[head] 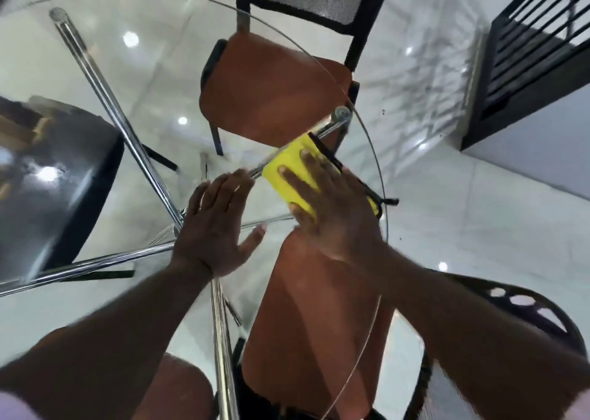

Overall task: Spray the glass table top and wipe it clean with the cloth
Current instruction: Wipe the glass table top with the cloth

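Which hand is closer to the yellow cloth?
The right hand. It lies flat on top of the yellow cloth, pressing it onto the glass table top. The left hand rests flat on the glass just beside it, not touching it.

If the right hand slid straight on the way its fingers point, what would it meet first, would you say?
The right hand, flat on the cloth, points up-left across the glass top. The surface looks free that way; chair and chrome legs lie beneath the glass.
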Motion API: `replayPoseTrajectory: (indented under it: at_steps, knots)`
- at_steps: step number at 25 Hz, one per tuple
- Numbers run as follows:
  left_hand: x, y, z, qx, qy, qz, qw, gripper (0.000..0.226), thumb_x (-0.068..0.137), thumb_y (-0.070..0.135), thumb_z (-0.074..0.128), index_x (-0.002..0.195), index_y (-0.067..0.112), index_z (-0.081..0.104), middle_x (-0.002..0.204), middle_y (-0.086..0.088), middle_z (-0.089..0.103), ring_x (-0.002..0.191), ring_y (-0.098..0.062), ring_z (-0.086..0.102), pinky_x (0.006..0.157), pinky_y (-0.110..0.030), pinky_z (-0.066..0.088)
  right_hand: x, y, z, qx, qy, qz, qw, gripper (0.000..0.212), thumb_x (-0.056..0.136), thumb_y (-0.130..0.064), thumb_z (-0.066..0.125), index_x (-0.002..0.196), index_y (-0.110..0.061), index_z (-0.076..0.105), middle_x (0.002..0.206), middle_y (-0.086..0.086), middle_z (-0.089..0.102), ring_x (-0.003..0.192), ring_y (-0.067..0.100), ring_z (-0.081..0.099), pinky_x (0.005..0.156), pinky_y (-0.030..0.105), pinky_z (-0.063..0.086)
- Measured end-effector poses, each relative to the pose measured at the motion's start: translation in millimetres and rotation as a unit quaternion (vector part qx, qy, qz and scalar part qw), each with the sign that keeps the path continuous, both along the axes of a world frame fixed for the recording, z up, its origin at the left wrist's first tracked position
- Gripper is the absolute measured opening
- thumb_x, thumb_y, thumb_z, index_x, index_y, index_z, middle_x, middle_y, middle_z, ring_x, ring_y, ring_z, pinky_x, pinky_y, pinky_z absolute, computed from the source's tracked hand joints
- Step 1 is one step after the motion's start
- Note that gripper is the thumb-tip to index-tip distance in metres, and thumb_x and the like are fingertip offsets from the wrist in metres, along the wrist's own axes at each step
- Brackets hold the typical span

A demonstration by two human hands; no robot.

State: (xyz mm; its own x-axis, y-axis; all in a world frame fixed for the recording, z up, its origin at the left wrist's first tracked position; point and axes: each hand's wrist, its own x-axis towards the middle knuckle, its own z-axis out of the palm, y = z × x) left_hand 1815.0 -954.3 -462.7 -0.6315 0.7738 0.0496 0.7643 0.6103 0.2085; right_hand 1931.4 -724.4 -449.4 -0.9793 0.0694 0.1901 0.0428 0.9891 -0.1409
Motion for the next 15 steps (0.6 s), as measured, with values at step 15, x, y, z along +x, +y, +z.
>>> replayPoseTrajectory:
  at_steps: [15]
  knots:
    - [125, -227, -15, 0.058, 0.035, 0.182, 0.981, 0.055, 0.105, 0.036, 0.052, 0.152, 0.007, 0.052, 0.165, -0.015, 0.042, 0.151, -0.037, 0.043, 0.121, -0.058, 0.034, 17, -95, -10, -0.256, -0.089, -0.087, 0.959, 0.068, 0.108, -0.049, 0.041, 0.172, -0.040, 0.021, 0.182, 0.008, 0.018, 0.167, 0.035, 0.020, 0.132, 0.065, 0.017]
